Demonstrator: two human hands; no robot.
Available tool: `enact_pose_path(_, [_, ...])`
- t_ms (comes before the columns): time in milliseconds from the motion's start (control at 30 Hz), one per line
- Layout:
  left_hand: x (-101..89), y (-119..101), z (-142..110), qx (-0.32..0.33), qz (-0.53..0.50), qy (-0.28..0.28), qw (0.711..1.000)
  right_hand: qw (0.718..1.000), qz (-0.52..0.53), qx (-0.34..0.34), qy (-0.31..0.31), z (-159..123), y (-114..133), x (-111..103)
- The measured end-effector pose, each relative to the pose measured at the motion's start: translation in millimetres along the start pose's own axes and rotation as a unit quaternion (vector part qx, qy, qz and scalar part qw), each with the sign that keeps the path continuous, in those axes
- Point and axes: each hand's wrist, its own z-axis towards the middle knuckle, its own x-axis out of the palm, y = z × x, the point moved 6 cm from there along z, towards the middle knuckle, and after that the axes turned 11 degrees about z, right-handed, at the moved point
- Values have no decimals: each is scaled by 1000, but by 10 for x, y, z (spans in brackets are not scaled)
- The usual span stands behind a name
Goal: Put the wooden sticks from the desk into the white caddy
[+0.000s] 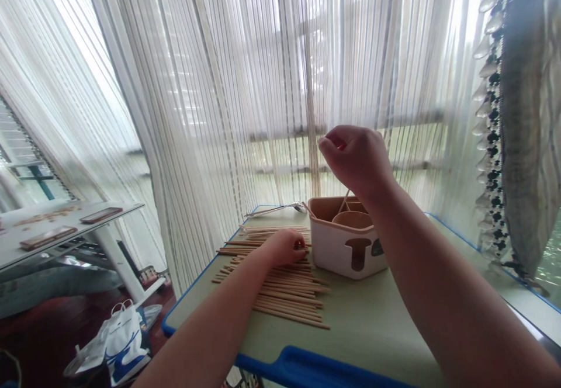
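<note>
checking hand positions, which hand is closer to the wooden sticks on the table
Left. The left hand is down at the wooden sticks, fingers curled; the right hand is raised in the air, farther off, on the side of the box.

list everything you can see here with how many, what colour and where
chopsticks: many, too overlapped to count, brown and pale wood, in rows on the desk
desk: one, pale green top with blue edge, centre
box: one, white outside, tan inside, on the desk right of the chopsticks
metal utensils: more than one, exact count unclear, silver, far left of the desk
curtains: several panels, sheer white, behind the desk
side table: one, whitish, far left
trays: two, brown rims, on the side table
bags: count unclear, white and blue, on the floor at left
left hand: one, bare, at the chopsticks
right hand: one, bare, raised above the box
</note>
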Motion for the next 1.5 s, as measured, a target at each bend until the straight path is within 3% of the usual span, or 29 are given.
enact_pose_path(833, [68,88,50,-7,-2,12,1000,1000,19,-15,3,7,-9,127])
enact_pose_path(1067, [126,218,138,-19,-2,12,1000,999,32,-16,9,57,-132,267])
enact_pose_path(1500, [168,235,193,5,-2,26,1000,999,29,-18,1,84,-191,273])
